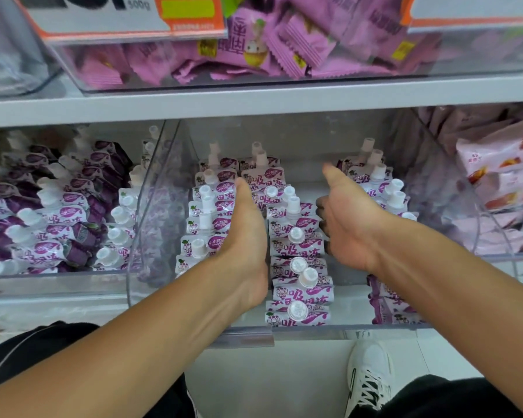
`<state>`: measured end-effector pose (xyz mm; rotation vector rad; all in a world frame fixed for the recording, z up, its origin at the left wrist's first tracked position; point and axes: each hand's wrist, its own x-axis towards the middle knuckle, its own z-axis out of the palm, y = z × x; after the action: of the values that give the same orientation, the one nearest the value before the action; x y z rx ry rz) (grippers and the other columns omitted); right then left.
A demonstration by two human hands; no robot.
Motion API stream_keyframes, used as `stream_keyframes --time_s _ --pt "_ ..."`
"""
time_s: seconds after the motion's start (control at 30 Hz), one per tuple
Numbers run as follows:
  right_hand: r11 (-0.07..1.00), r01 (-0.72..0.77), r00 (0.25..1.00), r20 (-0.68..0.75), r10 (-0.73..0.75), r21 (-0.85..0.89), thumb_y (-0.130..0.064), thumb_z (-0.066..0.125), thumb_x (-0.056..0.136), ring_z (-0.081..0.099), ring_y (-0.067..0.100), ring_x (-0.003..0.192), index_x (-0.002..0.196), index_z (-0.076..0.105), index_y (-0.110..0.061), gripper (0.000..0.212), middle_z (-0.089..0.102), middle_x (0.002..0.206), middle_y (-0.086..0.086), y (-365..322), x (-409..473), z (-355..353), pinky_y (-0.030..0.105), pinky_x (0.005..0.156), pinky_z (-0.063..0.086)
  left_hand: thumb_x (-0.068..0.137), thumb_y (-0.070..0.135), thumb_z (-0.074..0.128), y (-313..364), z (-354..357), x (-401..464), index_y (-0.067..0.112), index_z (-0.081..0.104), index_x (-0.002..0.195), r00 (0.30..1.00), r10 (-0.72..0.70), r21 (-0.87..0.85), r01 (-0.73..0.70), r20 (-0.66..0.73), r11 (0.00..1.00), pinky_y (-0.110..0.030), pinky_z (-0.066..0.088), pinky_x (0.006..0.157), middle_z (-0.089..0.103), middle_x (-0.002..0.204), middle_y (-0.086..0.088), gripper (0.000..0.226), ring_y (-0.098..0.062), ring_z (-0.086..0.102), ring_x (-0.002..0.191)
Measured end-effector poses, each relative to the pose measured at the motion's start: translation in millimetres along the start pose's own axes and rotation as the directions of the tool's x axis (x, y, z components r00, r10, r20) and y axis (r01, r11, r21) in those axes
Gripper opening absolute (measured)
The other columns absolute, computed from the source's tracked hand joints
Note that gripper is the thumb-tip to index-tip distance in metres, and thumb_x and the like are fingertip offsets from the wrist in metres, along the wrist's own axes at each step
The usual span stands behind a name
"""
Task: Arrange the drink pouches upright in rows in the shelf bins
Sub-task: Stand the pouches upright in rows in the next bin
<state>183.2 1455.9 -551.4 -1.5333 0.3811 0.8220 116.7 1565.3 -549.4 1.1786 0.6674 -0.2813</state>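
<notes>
Bare bin floor (349, 300) between middle pouch row (299, 251) and right row (387, 306).

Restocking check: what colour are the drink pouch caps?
White, on the drink pouches; head view shows it.
</notes>
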Motion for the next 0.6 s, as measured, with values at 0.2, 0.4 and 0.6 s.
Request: stream_keyframes --time_s 0.2,0.4,0.6 --pt "0.985 0.099 0.995 -0.015 -0.102 -0.143 -0.073 0.033 0.086 0.021 0.019 0.148 0.154 0.026 -0.025 0.084 0.022 0.162 -0.002 -4.8 8.3 -0.3 0.044 0.119 0.014 0.089 0.079 0.017 -2.1 3.0 -2.2 0.025 0.075 0.096 0.998 0.053 -0.056 -0.055 -0.031 0.997 -0.029 0.058 0.056 0.078 0.088 -0.005 0.080 -0.019 0.076 0.073" --pt "0.776 0.350 0.923 0.053 -0.380 -0.525 -0.035 0.069 0.086 0.057 0.017 0.115 0.131 0.058 -0.021 0.048 0.062 0.129 -0.002 -36.7 9.8 6.9 0.033 0.099 0.046 0.095 0.071 0.011 10.8 2.8 -2.5 0.028 0.050 0.138 0.983 0.094 0.064 -0.085 -0.156 0.994 -0.014 0.041 0.040 0.059 0.113 0.019 0.072 0.015 0.037 0.071" --pt "0.449 0.490 0.820 0.220 -0.528 -0.747 -0.039 0.077 0.078 0.060 0.014 0.100 0.142 0.046 -0.031 0.071 0.056 0.134 -0.004 -54.7 25.6 27.7 0.023 0.079 0.049 0.089 0.080 0.011 17.2 -13.2 19.1 0.035 0.038 0.148 0.994 0.047 -0.007 -0.048 -0.099 0.999 -0.022 0.039 0.086 0.047 0.144 0.010 0.080 -0.002 0.046 0.126"
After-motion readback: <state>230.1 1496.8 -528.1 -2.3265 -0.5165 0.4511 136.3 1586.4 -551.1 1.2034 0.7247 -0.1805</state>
